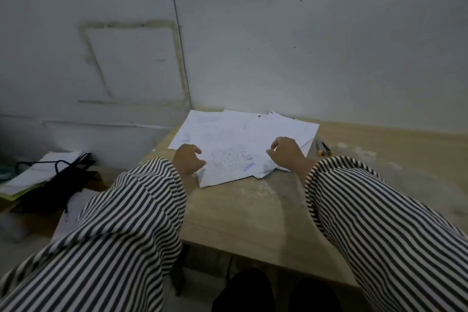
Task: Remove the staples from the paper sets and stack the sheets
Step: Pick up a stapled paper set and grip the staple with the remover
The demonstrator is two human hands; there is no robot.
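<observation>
Several white paper sets (235,134) lie fanned out on the wooden table (240,210), against the wall. The nearest sheet (228,167) carries handwriting and a blue stamp. My left hand (188,159) rests on that sheet's left edge with curled fingers. My right hand (286,153) hovers over the papers' right side, fingers bent and slightly apart. Neither hand clearly grips anything. Both arms wear striped sleeves. No staples are distinguishable in this dim view.
A small tool with a yellow and dark handle (323,147) lies on the table just right of the papers. A lower surface at the left holds a black bag (58,180) and a pile of papers and folders (33,175). The wall (278,45) stands close behind.
</observation>
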